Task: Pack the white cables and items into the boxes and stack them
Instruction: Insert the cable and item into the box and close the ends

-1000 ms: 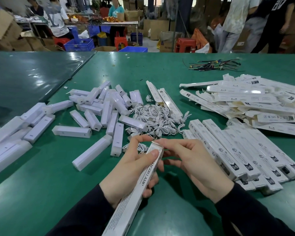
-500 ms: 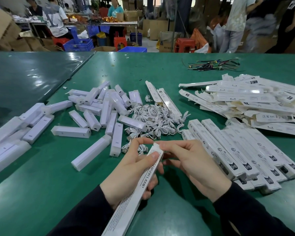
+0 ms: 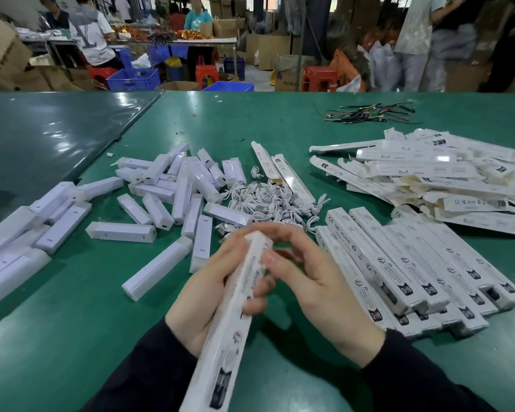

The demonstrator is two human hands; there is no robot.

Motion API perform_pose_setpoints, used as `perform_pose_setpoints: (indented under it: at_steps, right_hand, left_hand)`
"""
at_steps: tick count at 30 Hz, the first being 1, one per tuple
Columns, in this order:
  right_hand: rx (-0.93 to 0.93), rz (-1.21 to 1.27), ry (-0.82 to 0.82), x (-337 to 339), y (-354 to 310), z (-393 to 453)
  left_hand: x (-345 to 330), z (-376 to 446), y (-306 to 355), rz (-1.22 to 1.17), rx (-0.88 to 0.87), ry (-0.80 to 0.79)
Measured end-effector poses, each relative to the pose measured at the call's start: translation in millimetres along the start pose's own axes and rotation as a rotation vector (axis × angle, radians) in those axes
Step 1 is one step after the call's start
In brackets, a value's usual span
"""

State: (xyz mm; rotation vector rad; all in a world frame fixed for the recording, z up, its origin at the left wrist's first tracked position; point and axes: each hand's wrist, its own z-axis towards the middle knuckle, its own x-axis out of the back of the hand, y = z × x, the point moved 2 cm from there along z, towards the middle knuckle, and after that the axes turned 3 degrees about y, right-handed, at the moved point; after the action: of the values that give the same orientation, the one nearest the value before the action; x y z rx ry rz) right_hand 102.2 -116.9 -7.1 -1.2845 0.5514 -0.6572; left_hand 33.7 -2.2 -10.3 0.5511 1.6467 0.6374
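Long box [image 3: 235,316]: gripped by left hand [image 3: 208,295]; right hand [image 3: 315,281] fingers curled at its top end. Tuck flap squarely; support box firmly.

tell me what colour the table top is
Dark green, glossy with light reflections; the table top shows plainly in the head view.

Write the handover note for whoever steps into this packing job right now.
Left hand: grip around a long white box, far end up.
Right hand: fingers at that box's top end, working the flap; exact hold unclear.
Done: packed boxes lie in rows at right.
Left: close this box and add it to the rows. White cables are heaped mid-table, loose white items at left, flat unfilled boxes far right, all on the green table.
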Motion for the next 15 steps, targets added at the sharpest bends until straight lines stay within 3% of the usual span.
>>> perform_pose_setpoints:
  at_steps: [3,7,11,15]
  right_hand:
    - [-0.089,0.043,-0.129,-15.3,6.4,-8.1]
    - [0.059,-0.199,-0.367,-26.6,0.7,-18.1]
    - [0.009,-0.212,-0.326,-33.5,-4.9,-9.2]
    - [0.193,-0.309,-0.292,-28.6,0.3,-19.0]
  left_hand:
    - [10.4,5.9,9.0,-0.171,-0.102,0.139]
    - [19.4,4.6,20.0,-0.406,-0.217,0.181]
    - [22.7,5.2,18.4,-0.353,-0.220,0.215]
    - [25.7,4.8,14.2,-0.402,-0.174,0.261]
